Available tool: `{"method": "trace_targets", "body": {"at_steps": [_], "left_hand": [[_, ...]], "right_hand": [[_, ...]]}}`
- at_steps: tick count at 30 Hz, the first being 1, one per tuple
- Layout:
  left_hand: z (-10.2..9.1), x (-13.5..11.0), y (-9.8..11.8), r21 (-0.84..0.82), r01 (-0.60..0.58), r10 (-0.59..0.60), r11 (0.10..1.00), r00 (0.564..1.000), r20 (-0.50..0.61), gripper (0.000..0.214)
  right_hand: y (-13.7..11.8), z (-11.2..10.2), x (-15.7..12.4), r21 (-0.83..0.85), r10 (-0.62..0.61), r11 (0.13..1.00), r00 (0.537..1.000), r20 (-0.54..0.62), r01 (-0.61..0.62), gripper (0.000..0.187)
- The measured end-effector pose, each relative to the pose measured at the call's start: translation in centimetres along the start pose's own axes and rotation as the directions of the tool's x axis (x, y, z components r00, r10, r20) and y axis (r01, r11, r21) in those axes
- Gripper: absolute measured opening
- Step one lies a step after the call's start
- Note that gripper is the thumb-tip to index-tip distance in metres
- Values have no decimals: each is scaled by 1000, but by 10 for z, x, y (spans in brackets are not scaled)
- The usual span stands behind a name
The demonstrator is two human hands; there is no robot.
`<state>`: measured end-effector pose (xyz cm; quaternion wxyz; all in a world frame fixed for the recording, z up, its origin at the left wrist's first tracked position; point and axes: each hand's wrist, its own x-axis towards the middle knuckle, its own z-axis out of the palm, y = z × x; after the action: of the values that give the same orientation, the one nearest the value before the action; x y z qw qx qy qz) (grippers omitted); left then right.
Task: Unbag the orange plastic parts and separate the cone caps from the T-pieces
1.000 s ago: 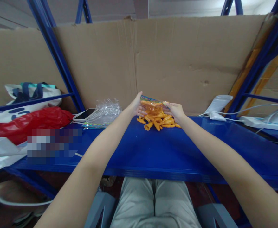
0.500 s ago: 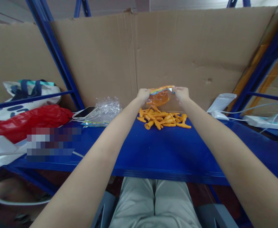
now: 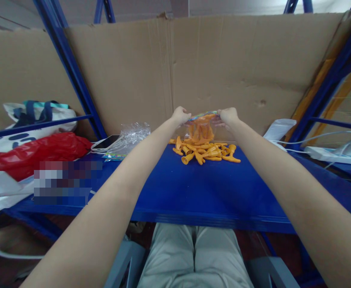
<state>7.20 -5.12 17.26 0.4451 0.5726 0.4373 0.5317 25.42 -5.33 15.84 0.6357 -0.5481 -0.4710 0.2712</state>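
Note:
Between my two hands hangs a clear plastic bag (image 3: pixel 201 130) with a coloured strip along its top; orange pieces show through it. My left hand (image 3: pixel 181 115) pinches the left end of the top edge. At the right end, my right hand (image 3: pixel 228 118) grips the same edge with closed fingers. Just below and in front of the bag lies a loose heap of orange plastic pieces (image 3: pixel 213 151), some cone-shaped, some branched. The bag's lower end overlaps the heap in view, so I cannot tell whether it touches.
A stack of clear plastic bags (image 3: pixel 130 140) lies left on the blue table (image 3: pixel 187 192), beside a phone (image 3: pixel 109 141) and white cable. Further left are a red bag (image 3: pixel 40 152) and a tote. A cardboard wall (image 3: pixel 118 72) stands behind; a white device (image 3: pixel 280 130) sits at right.
The bag hangs longer, its orange contents spread lower toward the heap. Its top edge now slopes, the left end slightly lower. Both hands keep hold of it.

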Motion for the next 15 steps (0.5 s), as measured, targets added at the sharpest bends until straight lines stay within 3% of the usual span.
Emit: {"method": "trace_targets", "body": {"at_steps": [3,8,12,15], "left_hand": [[1,1,0,-18,-93,93,996,996,7,40],[4,-7,0,-51,-217,222,975,962,161,38],[4,-13,-1,-45,-164,170,985,968,185,37],[5,-13,2,-127,-177,197,976,967,162,40]], "right_hand": [[-7,5,-5,-2,-14,1000,999,-31,14,16],[-15,4,-6,-47,-126,991,990,-69,123,16],[-19,-2,-7,-104,-125,987,991,-53,119,21],[-21,-7,-6,-84,-211,976,972,-102,203,21]]}}
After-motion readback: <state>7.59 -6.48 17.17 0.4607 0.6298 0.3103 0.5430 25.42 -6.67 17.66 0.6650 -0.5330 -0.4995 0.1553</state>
